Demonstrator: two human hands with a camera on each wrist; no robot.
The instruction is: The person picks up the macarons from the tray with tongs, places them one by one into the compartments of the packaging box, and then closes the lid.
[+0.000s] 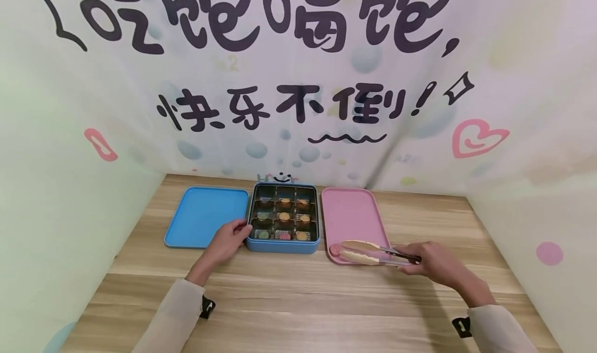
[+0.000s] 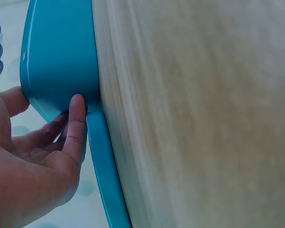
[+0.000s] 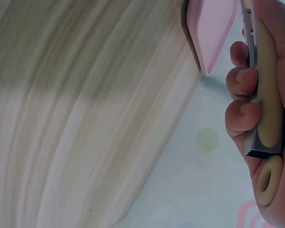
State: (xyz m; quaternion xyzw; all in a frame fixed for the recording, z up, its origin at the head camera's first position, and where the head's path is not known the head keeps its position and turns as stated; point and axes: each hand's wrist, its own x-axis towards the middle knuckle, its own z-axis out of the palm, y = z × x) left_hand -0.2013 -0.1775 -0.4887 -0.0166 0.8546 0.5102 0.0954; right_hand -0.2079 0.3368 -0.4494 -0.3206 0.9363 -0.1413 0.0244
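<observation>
My left hand (image 1: 231,238) rests against the left side of a blue square box (image 1: 284,246) near its front corner. In the left wrist view, its thumb touches the upper edge and its fairly straight fingers lie along the wall. A dark divided insert (image 1: 266,228) in the box holds small round cookie-like pieces in green, pink and tan. My right hand (image 1: 436,262) grips metal tongs (image 1: 396,255) with cream tips. Those tips reach over a pink tray (image 1: 352,213), around or beside a pink round piece (image 1: 336,250); whether they pinch it I cannot tell.
A flat blue lid or tray (image 1: 210,213) lies left of the box, close to it. Everything sits near the back of the wood-patterned table (image 1: 298,301). Printed white walls (image 1: 280,68) enclose the table at the back and both sides.
</observation>
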